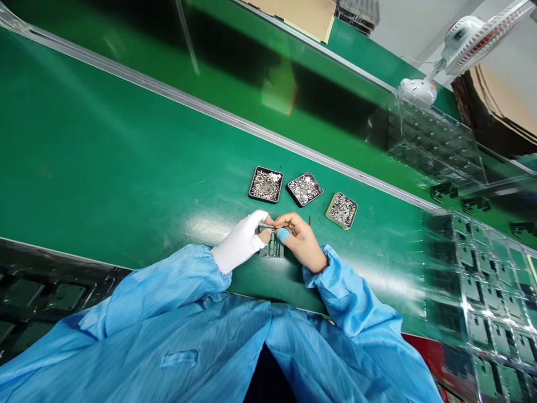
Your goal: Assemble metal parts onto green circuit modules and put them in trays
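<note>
My left hand [239, 242], in a white glove with bare fingertips, pinches the upper left part of a small dark grey-green slotted part [272, 248]. Opposite it, my right hand [300, 240], with a blue cover on the thumb, has its thumb and index finger closed at the top edge of the same part. Both sets of fingertips nearly meet there and hide that edge. Just beyond my hands stand a black tray [250, 192] of small metal pieces, a second black tray [290, 193] and a yellowish tray [329, 211], also holding small shiny metal pieces.
Clear plastic trays [465, 280] with dark parts are stacked at the right. More black trays [96, 291] lie at the lower left. A metal rail [201, 106] crosses the green bench [126, 168]. A white fan [419, 92] stands at the upper right near cardboard [499, 112].
</note>
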`<state>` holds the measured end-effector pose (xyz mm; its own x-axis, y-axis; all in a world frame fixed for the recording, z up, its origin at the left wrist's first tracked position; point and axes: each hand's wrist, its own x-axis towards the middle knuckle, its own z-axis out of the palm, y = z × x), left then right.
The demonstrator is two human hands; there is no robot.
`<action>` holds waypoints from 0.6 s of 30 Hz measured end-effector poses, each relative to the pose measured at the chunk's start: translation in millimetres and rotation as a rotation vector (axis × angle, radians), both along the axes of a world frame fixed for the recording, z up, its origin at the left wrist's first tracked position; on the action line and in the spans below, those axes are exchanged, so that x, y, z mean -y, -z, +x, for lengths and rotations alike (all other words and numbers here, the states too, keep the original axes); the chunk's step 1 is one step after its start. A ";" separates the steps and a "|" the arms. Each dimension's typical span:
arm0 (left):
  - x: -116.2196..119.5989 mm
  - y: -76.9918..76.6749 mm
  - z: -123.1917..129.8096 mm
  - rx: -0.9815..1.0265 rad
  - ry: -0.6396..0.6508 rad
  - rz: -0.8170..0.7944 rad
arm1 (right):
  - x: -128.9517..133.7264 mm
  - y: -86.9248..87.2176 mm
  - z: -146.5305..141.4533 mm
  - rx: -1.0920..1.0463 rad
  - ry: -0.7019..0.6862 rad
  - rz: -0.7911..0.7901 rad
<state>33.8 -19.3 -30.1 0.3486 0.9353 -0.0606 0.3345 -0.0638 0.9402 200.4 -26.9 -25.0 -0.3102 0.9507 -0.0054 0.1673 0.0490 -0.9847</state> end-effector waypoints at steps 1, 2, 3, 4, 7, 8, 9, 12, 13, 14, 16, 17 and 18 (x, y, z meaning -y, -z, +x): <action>-0.2 0.2 1.1 -0.005 -0.009 0.007 | -0.3 2.2 -0.9 -0.023 0.012 -0.019; -0.5 0.3 1.8 -0.015 -0.020 0.014 | -0.7 4.2 -1.5 -0.038 0.019 -0.025; -0.8 0.4 1.9 -0.026 -0.029 0.020 | -1.3 6.2 -1.5 -0.055 0.026 -0.029; -1.1 0.4 1.1 -0.031 -0.043 0.028 | -1.8 8.1 -0.8 -0.075 0.031 -0.039; -2.0 -1.0 -8.6 0.042 -0.141 0.075 | 1.0 11.5 5.9 -0.150 0.077 -0.061; -2.3 -2.5 -13.9 0.080 -0.187 0.083 | 4.6 11.4 8.5 -0.149 0.079 -0.037; -2.6 -4.8 -19.5 0.111 -0.231 0.083 | 9.9 10.3 10.7 -0.116 0.057 0.014; -4.3 -12.6 -35.4 0.081 -0.297 0.037 | 27.1 3.1 13.1 0.142 -0.112 0.247; -5.5 -13.9 -39.6 0.044 -0.293 0.018 | 28.8 0.2 14.2 0.225 -0.156 0.299; -7.4 -13.7 -43.3 0.007 -0.296 0.003 | 26.2 -2.7 17.4 0.280 -0.159 0.325; -12.9 -7.6 -49.7 -0.090 -0.277 -0.003 | 5.7 -9.7 36.3 0.325 0.015 0.292; -16.3 -1.6 -52.5 -0.152 -0.258 0.006 | -11.2 -14.2 53.9 0.337 0.178 0.245; -19.8 5.9 -55.2 -0.197 -0.228 0.006 | -30.8 -19.3 76.9 0.351 0.387 0.191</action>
<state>-21.4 0.5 -36.0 0.1112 0.9887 -0.1009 0.5168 0.0292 0.8556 277.3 4.0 -5.7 0.0510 0.9891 0.1379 0.5252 0.0909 -0.8461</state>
